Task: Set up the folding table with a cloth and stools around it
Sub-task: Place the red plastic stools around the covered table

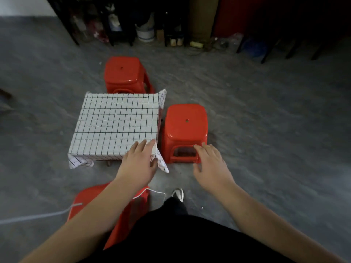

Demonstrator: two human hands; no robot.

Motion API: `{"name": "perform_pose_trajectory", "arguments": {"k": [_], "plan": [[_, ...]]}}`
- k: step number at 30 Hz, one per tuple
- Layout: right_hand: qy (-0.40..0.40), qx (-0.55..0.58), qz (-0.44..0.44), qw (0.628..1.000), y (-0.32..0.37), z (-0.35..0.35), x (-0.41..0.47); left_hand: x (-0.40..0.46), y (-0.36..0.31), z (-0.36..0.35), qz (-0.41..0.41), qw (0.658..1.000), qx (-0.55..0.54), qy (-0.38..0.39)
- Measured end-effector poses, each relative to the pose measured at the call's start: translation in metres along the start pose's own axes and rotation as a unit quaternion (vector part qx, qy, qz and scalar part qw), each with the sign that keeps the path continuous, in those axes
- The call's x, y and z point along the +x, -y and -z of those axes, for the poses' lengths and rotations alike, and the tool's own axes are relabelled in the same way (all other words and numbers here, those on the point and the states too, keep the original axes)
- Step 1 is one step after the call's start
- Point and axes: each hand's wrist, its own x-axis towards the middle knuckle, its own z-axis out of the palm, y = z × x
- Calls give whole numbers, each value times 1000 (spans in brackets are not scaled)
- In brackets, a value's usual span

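Note:
A low table stands on the floor, covered by a white cloth (114, 124) with a black grid. Its corners hang down at the near left and near right. One red plastic stool (124, 74) stands behind the table. A second red stool (185, 128) stands at its right side. A third red stool (117, 211) is at the near side, partly hidden by my left arm. My left hand (139, 162) hovers over the table's near right corner, fingers spread, holding nothing. My right hand (210, 164) is open just in front of the right stool.
The floor (266, 130) is grey concrete. Dark furniture legs, a white bucket (145, 33) and clutter line the far wall. A white cord (38, 215) trails across the near left floor. My shoe (178, 194) shows below the table.

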Motion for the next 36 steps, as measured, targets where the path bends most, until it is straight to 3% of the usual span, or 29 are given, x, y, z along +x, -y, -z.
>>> {"name": "perform_pose_trajectory", "arguments": {"k": [6, 19, 24, 30, 33, 36], "plan": [[3, -59, 71, 996, -17, 31, 133, 92, -11, -24, 66, 996, -61, -25], [155, -176, 221, 947, -48, 92, 338, 219, -47, -25, 252, 954, -162, -31], [200, -202, 317, 905, -62, 89, 408, 254, -69, -39, 354, 916, -173, -79], [294, -242, 442, 812, -94, 88, 492, 305, -141, -93, 493, 846, -171, -111], [320, -275, 471, 775, -112, 84, 521, 326, -177, -127, 546, 811, -189, -94], [333, -283, 475, 764, -129, 60, 541, 342, -195, -166, 590, 772, -220, -92]]}}
